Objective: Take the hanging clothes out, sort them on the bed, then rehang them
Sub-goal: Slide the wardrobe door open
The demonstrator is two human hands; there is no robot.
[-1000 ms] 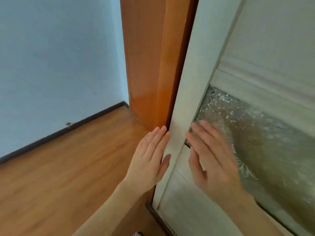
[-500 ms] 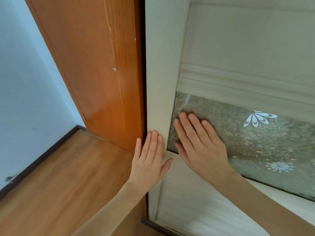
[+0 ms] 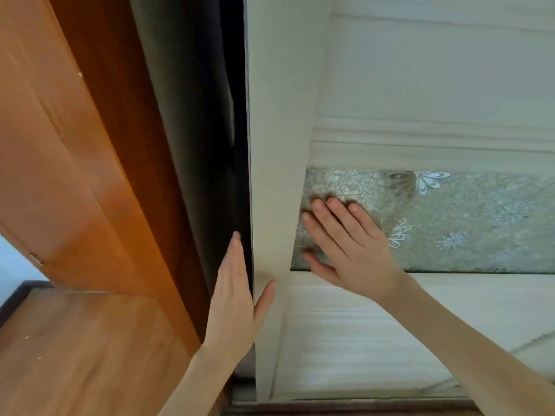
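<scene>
change: wardrobe door [image 3: 279, 145] slid right, dark gap [image 3: 237, 145] opened
hands: left hand [image 3: 234, 298] flat on door edge, right hand [image 3: 345, 244] flat on glass panel [image 3: 450, 220], neither gripping
task: clothes nearly reachable

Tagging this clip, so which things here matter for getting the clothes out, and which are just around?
Job: left hand on the edge of the white sliding door; right hand flat on its patterned glass; dark opening behind.
Just there: orange wooden panel; wood floor; blue wall.

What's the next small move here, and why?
Probably push the sliding door rightward: the dark gap beside it looks too narrow to reach through. The left hand sits on its edge and the right hand lies flat on the patterned glass.
</scene>
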